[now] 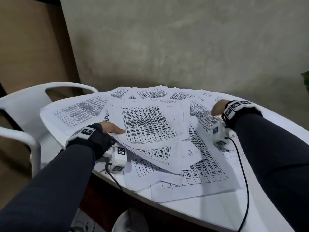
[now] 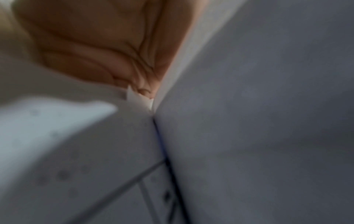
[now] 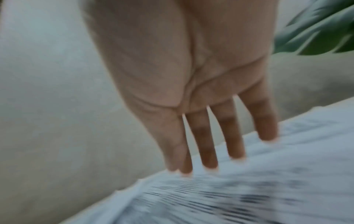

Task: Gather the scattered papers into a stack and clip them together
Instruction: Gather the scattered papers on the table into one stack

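a rough grey plaster wall (image 1: pixel 184 47) fills the background, with a brown panel (image 1: pixel 30 39) at its left. below it stands a white round table (image 1: pixel 209 213), its near rim curving from lower left to lower right. a white plastic chair (image 1: pixel 25 104) sits just beside the table on the left. a bit of green leaf (image 3: pixel 321 30) shows at the far right edge, past the table.

the printed papers (image 1: pixel 147 124) lie scattered over most of the tabletop, overlapping at many angles, unstacked; most carry dense black tables and grids of text, and a few sheets hang past the near rim. no clip can be made out among them.

both arms wear dark sleeves (image 1: pixel 50 190) and wrist bands with white marker cubes (image 1: pixel 119 158), each trailing a black cable (image 1: pixel 244 190).

the left hand (image 1: pixel 111 128) rests at the left edge of the topmost central sheet, thumb lying flat on top; the left wrist view, blurred, shows its fingers (image 2: pixel 114 57) tucked under the paper edge, so it pinches the sheet between thumb and fingers.

the right hand (image 3: pixel 191 84) is over the sheets at the far right of the spread, palm down, its fingers (image 3: pixel 208 145) straight and slightly spread, the tips at the paper surface; it holds nothing. whether the tips press or merely graze cannot be told through the blur.
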`<action>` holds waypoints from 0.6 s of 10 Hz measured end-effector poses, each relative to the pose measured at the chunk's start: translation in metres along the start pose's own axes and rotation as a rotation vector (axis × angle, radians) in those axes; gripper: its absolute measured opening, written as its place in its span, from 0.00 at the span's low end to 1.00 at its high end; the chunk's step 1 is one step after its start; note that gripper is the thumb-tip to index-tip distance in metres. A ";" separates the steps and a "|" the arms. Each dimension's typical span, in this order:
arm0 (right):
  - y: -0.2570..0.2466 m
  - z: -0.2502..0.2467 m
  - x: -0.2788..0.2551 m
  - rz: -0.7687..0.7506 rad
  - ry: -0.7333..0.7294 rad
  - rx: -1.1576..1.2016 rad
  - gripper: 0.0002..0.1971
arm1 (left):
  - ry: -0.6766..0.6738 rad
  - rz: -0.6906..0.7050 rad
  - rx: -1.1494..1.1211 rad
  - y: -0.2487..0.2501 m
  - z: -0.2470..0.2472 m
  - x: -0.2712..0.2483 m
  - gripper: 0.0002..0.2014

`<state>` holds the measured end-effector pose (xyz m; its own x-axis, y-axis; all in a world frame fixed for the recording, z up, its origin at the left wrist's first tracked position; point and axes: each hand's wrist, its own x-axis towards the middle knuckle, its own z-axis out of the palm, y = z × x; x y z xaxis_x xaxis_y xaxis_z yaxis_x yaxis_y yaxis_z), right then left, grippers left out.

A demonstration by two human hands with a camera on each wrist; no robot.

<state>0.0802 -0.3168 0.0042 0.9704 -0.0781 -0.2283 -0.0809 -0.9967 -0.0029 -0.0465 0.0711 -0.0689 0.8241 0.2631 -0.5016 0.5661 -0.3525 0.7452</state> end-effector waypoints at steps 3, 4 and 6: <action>0.021 0.024 -0.001 0.021 -0.100 -0.039 0.33 | -0.017 -0.001 0.017 0.004 0.004 -0.001 0.26; 0.019 0.012 -0.024 0.073 0.023 -0.017 0.31 | 0.002 -0.010 -0.021 0.000 0.001 0.001 0.31; 0.021 0.030 -0.023 0.124 0.014 -0.033 0.49 | -0.022 -0.003 -0.018 0.000 0.000 0.004 0.28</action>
<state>0.0492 -0.3354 -0.0203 0.9567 -0.2005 -0.2109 -0.1928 -0.9796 0.0568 -0.0436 0.0719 -0.0709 0.8230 0.2445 -0.5127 0.5679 -0.3360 0.7514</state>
